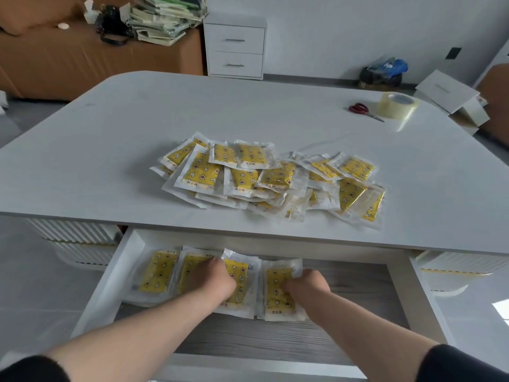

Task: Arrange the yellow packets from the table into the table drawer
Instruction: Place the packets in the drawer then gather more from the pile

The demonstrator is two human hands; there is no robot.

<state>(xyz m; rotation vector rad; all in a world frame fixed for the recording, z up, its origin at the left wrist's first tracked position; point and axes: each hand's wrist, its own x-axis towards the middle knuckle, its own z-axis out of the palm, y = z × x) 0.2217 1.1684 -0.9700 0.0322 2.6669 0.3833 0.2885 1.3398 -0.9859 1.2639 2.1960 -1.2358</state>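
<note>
1. Right hand [307,282] curls its fingers onto the rightmost packet [278,301]; left hand [213,279] lies knuckles-up beside it, fingers hidden, grip impossible to tell
2. Both rest on a row of yellow packets [157,274], four side by side in the open drawer [104,285]
3. A loose heap of packets [270,177] covers the middle of the table [137,119] above
4. Red scissors [359,108] and a tape roll [398,104] lie together near its far right corner

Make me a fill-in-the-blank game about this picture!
1. The scissors on the table have ____ handles.
2. The packets piled on the table are ____.
3. The left hand and right hand reach into the open ____.
Missing words: red; yellow; drawer.
</note>
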